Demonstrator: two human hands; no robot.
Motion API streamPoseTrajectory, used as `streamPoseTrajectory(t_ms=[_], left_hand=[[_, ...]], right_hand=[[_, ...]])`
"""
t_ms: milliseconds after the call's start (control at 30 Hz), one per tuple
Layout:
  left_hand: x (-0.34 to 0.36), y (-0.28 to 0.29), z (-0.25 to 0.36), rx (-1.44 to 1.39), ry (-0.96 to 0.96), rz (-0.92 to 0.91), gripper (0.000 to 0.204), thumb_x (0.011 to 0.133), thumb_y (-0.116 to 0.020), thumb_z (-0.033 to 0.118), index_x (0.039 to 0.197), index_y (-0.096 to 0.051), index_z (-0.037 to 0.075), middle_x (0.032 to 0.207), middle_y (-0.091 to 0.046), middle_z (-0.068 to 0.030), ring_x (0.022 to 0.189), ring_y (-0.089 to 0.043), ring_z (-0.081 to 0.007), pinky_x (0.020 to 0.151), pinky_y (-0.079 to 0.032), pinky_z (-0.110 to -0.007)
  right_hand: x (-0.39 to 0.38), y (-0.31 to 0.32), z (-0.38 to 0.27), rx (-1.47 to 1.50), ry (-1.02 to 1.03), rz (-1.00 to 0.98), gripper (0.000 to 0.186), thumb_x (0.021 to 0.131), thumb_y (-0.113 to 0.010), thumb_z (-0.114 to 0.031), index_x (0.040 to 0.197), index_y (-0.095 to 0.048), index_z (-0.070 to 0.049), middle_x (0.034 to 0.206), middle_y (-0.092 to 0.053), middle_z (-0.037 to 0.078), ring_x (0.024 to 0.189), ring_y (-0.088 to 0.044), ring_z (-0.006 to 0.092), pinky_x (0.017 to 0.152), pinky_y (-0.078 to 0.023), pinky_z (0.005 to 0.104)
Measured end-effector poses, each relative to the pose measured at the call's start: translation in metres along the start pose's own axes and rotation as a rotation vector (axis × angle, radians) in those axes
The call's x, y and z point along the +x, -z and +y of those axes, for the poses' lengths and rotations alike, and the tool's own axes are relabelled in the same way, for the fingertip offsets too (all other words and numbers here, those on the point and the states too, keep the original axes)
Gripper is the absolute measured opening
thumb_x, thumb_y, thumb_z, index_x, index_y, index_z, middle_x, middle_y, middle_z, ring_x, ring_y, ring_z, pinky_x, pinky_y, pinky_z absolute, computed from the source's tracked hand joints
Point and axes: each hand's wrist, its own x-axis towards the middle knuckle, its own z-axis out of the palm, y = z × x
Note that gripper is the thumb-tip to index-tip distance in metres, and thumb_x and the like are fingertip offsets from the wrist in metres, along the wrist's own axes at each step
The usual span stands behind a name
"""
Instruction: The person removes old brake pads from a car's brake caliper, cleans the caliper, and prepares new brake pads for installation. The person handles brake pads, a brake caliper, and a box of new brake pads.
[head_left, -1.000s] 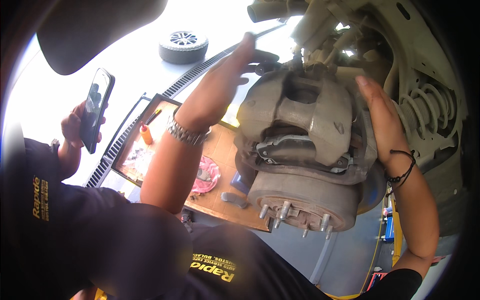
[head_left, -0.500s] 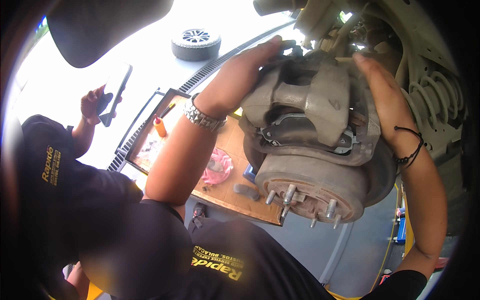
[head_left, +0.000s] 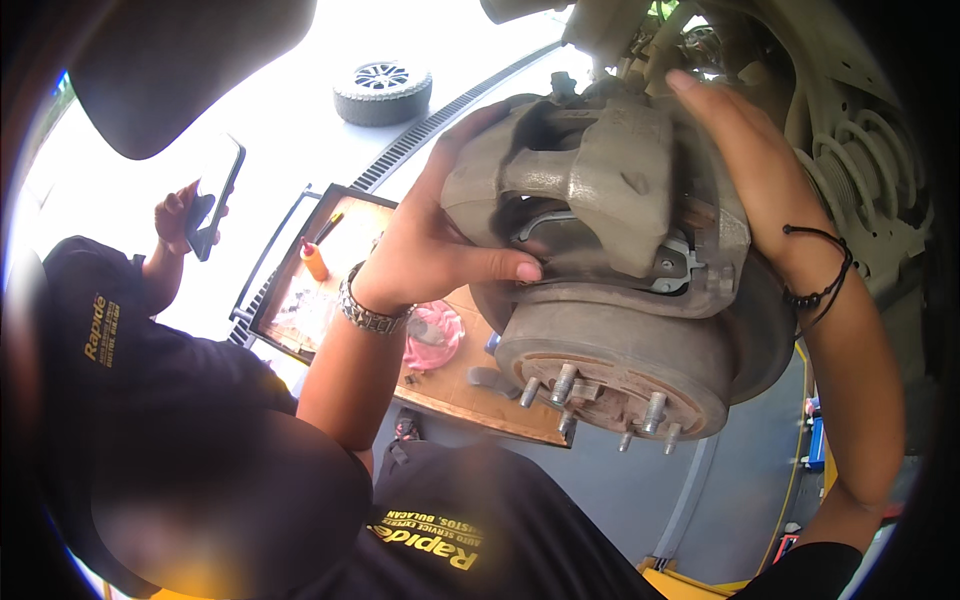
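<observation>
A grey brake caliper [head_left: 545, 170] sits over the rusty brake disc and hub [head_left: 610, 350], whose several wheel studs point toward me. My left hand [head_left: 430, 225] grips the caliper's left end, its thumb pressed across the front beside the brake pad [head_left: 570, 245] and its fingers hidden behind. On the other side my right hand [head_left: 735, 135] lies along the caliper's right edge, thumb up near the top and the other fingers out of sight behind it. A metal clip [head_left: 675, 268] shows at the pad's right end.
A coil spring [head_left: 865, 185] stands at the right. Below left, a work tray [head_left: 480, 405] carries an orange bottle [head_left: 314, 262] and a pink bag [head_left: 435, 335]. A wheel [head_left: 382, 95] lies on the floor beyond. At left a co-worker's hand [head_left: 178, 215] holds a phone [head_left: 215, 200].
My left hand has come down from the caliper's top to its left end, thumb now across the front. My right hand stays on the right side. The view has shifted slightly.
</observation>
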Motion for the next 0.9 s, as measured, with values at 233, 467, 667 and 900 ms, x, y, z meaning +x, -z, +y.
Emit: streamPoseTrajectory(t_ms=[233, 467, 667, 900], left_hand=[[-0.007, -0.01, -0.001, 0.005, -0.039, 0.104, 0.112, 0.064, -0.094, 0.007, 0.15, -0.025, -0.01, 0.141, -0.052, -0.0225, 0.13, -0.052, -0.0269, 0.11, -0.042, -0.04], [-0.017, -0.019, 0.0, -0.054, -0.039, 0.241, 0.112, 0.066, -0.095, 0.015, 0.15, -0.024, -0.01, 0.141, -0.05, -0.0268, 0.131, -0.052, -0.0315, 0.111, -0.042, -0.041], [-0.02, -0.023, 0.0, -0.04, -0.025, 0.273, 0.111, 0.069, -0.094, 0.018, 0.15, -0.025, -0.01, 0.142, -0.049, -0.0246, 0.131, -0.052, -0.0296, 0.111, -0.042, -0.04], [-0.017, -0.011, -0.008, 0.083, -0.011, 0.193, 0.113, 0.068, -0.093, 0.025, 0.154, -0.026, -0.003, 0.149, -0.043, -0.0215, 0.137, -0.043, -0.027, 0.116, -0.033, -0.039]], right_hand=[[-0.002, 0.0, -0.01, 0.024, -0.003, -0.051, 0.05, 0.103, -0.048, -0.039, 0.131, -0.061, 0.001, 0.132, -0.062, 0.013, 0.125, -0.054, 0.0236, 0.109, -0.036, 0.0318], [-0.004, -0.004, -0.006, -0.048, 0.135, -0.007, 0.05, 0.102, -0.05, -0.039, 0.131, -0.06, 0.0, 0.129, -0.062, 0.013, 0.125, -0.055, 0.0227, 0.109, -0.037, 0.0312], [-0.006, -0.009, -0.017, 0.193, 0.006, -0.075, 0.055, 0.098, -0.056, -0.043, 0.13, -0.06, 0.002, 0.127, -0.063, 0.012, 0.122, -0.056, 0.02, 0.108, -0.037, 0.03], [0.007, 0.018, -0.033, -0.153, 0.152, -0.371, 0.068, 0.09, -0.065, -0.047, 0.137, -0.055, 0.002, 0.126, -0.063, 0.015, 0.118, -0.058, 0.0229, 0.102, -0.044, 0.0339]])
